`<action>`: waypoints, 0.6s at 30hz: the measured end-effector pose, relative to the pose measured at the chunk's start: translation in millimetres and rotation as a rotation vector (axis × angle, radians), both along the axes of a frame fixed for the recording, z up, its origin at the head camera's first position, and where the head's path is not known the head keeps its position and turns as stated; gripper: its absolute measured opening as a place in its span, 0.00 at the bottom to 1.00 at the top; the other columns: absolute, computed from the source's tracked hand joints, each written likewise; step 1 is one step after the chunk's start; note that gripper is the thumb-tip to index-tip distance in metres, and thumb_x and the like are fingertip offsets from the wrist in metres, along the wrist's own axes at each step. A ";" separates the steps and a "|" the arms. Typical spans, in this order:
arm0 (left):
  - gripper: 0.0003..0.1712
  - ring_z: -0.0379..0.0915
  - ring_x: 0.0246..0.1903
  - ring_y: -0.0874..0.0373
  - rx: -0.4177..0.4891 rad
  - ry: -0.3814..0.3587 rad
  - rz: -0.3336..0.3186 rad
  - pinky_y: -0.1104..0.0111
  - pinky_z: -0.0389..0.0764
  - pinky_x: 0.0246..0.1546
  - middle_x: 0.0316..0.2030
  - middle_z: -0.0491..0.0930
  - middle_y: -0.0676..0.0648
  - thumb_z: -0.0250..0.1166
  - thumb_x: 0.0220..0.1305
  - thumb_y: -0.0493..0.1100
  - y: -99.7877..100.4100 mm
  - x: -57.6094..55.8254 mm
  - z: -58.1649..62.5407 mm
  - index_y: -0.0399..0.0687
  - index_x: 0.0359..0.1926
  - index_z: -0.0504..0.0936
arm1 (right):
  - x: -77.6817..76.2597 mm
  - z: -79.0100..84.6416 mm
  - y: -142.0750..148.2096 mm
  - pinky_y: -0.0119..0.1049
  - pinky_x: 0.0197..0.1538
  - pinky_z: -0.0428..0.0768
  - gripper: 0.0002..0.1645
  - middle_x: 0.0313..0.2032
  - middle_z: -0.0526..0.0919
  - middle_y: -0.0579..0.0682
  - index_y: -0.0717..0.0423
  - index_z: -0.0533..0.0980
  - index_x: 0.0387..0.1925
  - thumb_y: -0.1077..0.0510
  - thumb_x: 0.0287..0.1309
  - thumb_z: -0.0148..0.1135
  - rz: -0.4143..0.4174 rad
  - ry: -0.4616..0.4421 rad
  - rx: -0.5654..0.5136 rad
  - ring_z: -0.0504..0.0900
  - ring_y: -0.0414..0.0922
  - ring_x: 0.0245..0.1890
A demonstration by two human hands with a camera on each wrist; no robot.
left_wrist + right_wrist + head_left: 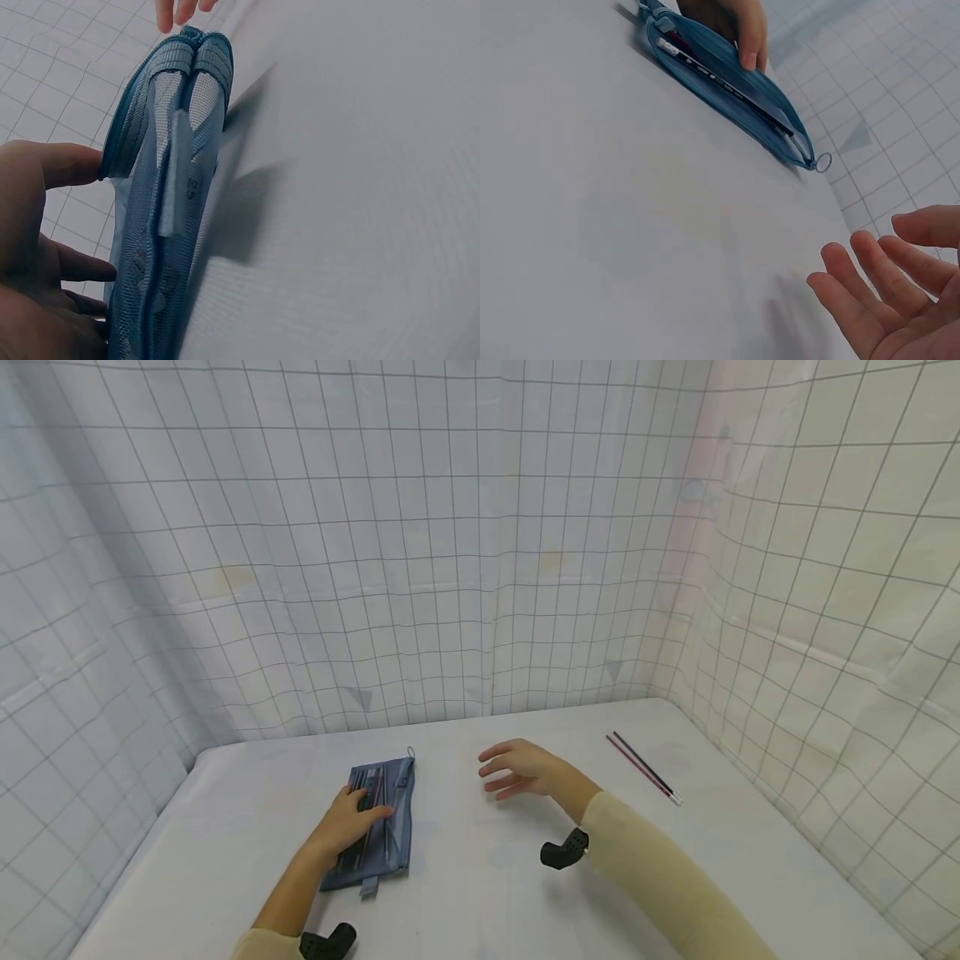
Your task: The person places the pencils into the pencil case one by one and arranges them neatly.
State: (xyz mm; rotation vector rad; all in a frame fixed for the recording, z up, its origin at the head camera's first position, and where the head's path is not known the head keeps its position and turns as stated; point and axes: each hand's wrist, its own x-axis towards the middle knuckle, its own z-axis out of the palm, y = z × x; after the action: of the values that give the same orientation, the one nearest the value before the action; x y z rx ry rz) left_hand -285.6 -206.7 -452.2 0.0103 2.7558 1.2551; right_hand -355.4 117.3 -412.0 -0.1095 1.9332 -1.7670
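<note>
A blue mesh pencil case (401, 827) lies on the white table at the left, several slim items showing inside. My left hand (345, 827) grips it from above, thumb and fingers spread on its mesh side. In the right wrist view, the pencil case's (705, 56) zip side gapes, and a dark pencil (712, 82) with a white end lies inside. My right hand (525, 768) hovers over the table to the right of the case, fingers loosely bent, holding nothing. In the left wrist view, the pencil case (165, 187) hides part of the left fingers.
Two slim pencils (641, 764), one black and one dark red, lie side by side at the table's right. White gridded curtains (450, 568) surround the table (480, 893) at the back and sides. A black wrist device (566, 849) is on each arm.
</note>
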 end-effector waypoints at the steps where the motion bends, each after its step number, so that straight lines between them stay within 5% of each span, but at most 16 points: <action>1: 0.48 0.36 0.72 0.18 0.000 0.000 -0.001 0.28 0.49 0.66 0.75 0.37 0.18 0.61 0.74 0.53 -0.1 0.0 -0.1 0.18 0.74 0.54 | -0.2 -0.1 2.8 0.51 0.48 0.86 0.28 0.55 0.83 0.63 0.68 0.71 0.68 0.64 0.70 0.61 -0.002 0.001 -0.002 0.87 0.57 0.48; 18: 0.48 0.37 0.72 0.17 -0.015 0.015 0.000 0.28 0.51 0.66 0.74 0.38 0.16 0.62 0.73 0.55 -0.4 3.5 2.0 0.18 0.73 0.55 | -3.9 -4.9 43.9 0.50 0.47 0.86 0.26 0.53 0.83 0.61 0.67 0.72 0.67 0.63 0.70 0.62 -0.077 0.018 0.037 0.86 0.58 0.51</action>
State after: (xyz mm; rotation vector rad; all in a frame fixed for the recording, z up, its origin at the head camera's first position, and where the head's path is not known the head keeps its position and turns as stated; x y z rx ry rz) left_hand -282.1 -207.0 -450.1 0.0184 2.7779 1.2390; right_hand -359.3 161.1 -416.9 -0.0378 2.0068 -1.7835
